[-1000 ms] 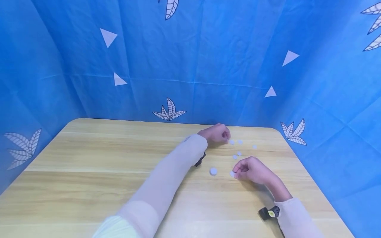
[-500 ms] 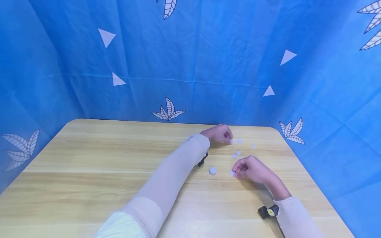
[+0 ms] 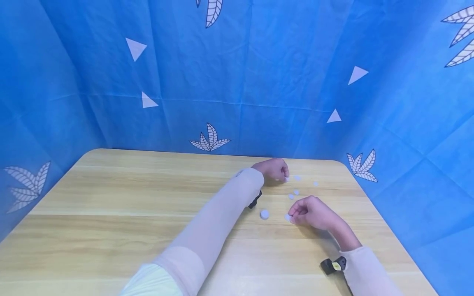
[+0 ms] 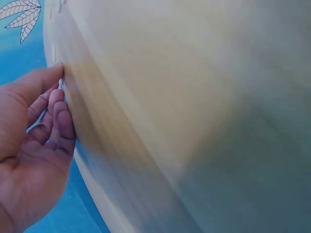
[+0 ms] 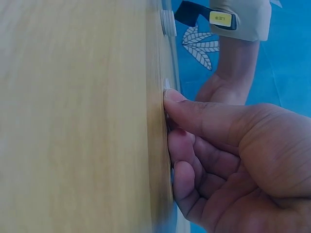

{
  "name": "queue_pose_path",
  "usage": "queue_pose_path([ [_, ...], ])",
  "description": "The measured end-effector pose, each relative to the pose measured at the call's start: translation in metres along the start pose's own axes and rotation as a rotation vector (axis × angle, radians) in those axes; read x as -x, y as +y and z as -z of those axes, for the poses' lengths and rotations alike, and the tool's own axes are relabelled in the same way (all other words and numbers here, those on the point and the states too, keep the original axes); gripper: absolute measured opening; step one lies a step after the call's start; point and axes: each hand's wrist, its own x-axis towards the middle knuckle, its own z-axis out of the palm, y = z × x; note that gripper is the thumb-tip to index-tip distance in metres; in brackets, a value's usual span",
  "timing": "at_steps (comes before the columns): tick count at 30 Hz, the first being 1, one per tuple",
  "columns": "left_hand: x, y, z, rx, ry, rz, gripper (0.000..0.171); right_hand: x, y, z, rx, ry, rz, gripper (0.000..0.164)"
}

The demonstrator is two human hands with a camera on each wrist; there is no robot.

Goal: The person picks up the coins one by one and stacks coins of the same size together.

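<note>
Left hand (image 3: 274, 169) moved onto far disc (image 3: 286, 179), pinching it, right hand (image 3: 310, 211) pinching near disc (image 3: 287, 217) at fingertips

Blue cloth (image 3: 281, 53) with white leaf prints (image 3: 212, 132) behind wood-grain table (image 3: 129, 197).

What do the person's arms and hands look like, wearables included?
The left hand and right hand are gloveless. The left sleeve and right sleeve are long and pale, with whitish cloth at the upper left arm. A black left wrist unit and black right wrist unit each carry a yellow label. No cables visible.
</note>
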Motion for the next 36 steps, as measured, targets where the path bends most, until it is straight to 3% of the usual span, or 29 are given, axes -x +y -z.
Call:
queue_pose_path([
  [4,0.006,0.001,0.002,0.008,0.002,0.029,0.013,-0.001,-0.001,-0.002,0.002,0.006,0.000,0.011],
  [12,0.010,-0.007,-0.002,0.015,0.054,0.014,0.014,-0.005,-0.004,-0.005,0.030,-0.001,0.016,0.010],
  [19,0.016,0.001,0.000,0.092,0.046,0.031,0.008,-0.003,-0.002,0.000,0.047,0.007,0.015,0.011],
  [30,0.056,0.010,0.003,0.089,0.065,0.055,0.009,-0.001,-0.001,-0.003,-0.025,-0.003,0.013,0.012],
  [36,0.076,0.015,0.009,0.119,0.054,0.045,0.008,0.001,-0.001,-0.004,0.016,0.007,0.008,0.010],
])
